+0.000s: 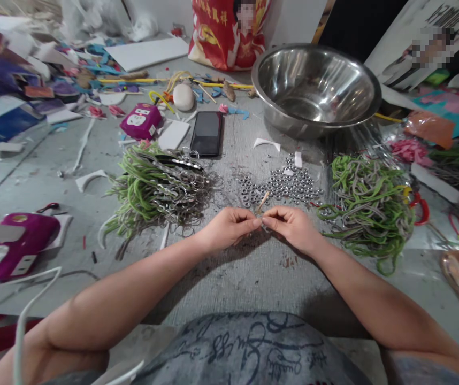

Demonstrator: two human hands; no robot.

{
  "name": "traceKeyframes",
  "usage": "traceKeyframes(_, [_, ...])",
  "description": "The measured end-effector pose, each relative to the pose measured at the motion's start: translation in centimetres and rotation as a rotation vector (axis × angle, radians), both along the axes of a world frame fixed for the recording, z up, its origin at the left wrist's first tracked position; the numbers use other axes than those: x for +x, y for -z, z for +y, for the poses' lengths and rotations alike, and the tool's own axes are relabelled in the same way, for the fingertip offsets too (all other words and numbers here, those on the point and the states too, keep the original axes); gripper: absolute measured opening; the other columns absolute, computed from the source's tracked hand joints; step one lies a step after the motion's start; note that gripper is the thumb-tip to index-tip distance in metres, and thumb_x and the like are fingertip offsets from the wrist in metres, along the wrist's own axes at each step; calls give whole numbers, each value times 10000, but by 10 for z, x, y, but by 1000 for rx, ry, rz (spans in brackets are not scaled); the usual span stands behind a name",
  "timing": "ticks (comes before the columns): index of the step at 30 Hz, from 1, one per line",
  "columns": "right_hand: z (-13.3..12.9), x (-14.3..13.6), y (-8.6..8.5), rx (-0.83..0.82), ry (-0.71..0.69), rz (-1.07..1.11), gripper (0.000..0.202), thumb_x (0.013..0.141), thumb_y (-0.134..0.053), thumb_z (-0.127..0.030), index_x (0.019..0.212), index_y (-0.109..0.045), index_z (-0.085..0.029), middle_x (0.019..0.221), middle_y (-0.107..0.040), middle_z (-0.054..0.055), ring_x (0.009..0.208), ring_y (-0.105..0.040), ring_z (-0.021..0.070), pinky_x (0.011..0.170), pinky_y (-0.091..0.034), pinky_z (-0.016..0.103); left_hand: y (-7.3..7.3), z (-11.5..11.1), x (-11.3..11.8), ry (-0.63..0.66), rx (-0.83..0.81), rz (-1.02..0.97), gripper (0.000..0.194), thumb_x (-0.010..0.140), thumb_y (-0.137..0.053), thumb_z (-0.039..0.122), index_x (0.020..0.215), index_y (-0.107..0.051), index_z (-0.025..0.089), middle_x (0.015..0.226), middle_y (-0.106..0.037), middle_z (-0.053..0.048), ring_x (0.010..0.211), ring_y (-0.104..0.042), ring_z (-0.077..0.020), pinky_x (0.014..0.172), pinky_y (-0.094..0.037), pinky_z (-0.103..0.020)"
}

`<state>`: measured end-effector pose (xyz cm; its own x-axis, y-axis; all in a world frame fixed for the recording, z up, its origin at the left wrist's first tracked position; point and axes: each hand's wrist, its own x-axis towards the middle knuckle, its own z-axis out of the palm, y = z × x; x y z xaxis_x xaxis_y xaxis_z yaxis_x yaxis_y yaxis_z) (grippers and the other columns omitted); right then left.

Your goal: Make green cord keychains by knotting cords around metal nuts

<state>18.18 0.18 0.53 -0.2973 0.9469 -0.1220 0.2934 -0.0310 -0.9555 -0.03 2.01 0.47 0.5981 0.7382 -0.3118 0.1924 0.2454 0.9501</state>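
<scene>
My left hand (235, 225) and my right hand (291, 224) meet fingertip to fingertip over the front middle of the table, both closed in a pinch. What lies between the fingertips is too small to make out. A short thin wooden stick (264, 200) pokes up just behind them; I cannot tell whether a hand holds it. Right beyond the fingers spreads a pile of small metal rings (293, 182). To the left lies a bundle of green and grey cords with metal ends (153, 184). Another heap of green and grey cords (369, 198) rests to the right.
A steel basin (267, 93) stands at the back right, with a black phone (206, 133) left of it. Purple power sockets (141, 121) sit on the left. Behind are a red bag (227, 37) and scattered scraps (32, 80). Red-handled scissors (421, 208) lie at the right.
</scene>
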Motion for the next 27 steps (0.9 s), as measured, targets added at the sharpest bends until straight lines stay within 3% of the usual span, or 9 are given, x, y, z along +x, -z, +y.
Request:
traceKeyframes(2, [0, 2, 2, 168, -19, -142, 181, 824, -549, -336, 781, -641, -186, 684, -602, 2, 621, -516, 114, 594, -382, 257, 0, 0, 0, 4, 126, 76, 287, 824, -512, 379, 656, -553, 151, 431, -381, 74, 380, -320, -46, 407, -228, -192])
traceKeyframes(7, [-4, 4, 7, 596, -184, -589, 212, 878, -464, -282, 809, -634, -175, 745, -632, 52, 740, -542, 173, 705, -345, 312, 1, -5, 2, 82, 685, 405, 267, 838, -471, 245, 604, -554, 149, 573, -498, 12, 569, -455, -98, 551, -320, -219])
traceKeyframes(10, [-5, 2, 9, 722, -225, -745, 213, 872, -454, -268, 759, -608, -175, 701, -616, 40, 729, -525, 179, 717, -302, 319, 2, -7, 1, 174, 867, 549, 260, 856, -460, 302, 699, -602, 151, 670, -578, -34, 647, -508, -147, 605, -369, -260])
traceKeyframes(13, [-5, 0, 9, 748, -226, -805, 211, 865, -457, -252, 722, -589, -170, 682, -600, 32, 716, -510, 175, 708, -281, 309, 3, -7, -1, 223, 998, 616, 230, 831, -500, 323, 731, -612, 149, 716, -605, -60, 717, -522, -188, 660, -403, -305])
traceKeyframes(17, [-4, 0, 8, 725, -243, -817, 207, 870, -451, -238, 719, -580, -176, 687, -589, 27, 714, -492, 171, 695, -261, 303, 7, -6, -1, 229, 1085, 645, 168, 808, -512, 235, 698, -605, 149, 685, -583, -62, 719, -503, -199, 660, -406, -323])
traceKeyframes(27, [-5, -3, 8, 697, -245, -821, 194, 844, -435, -169, 663, -505, -180, 657, -540, 18, 684, -473, 166, 688, -264, 295, 11, -11, 4, 218, 1056, 667, 166, 810, -521, 187, 662, -584, 148, 652, -581, -53, 712, -504, -205, 654, -386, -333])
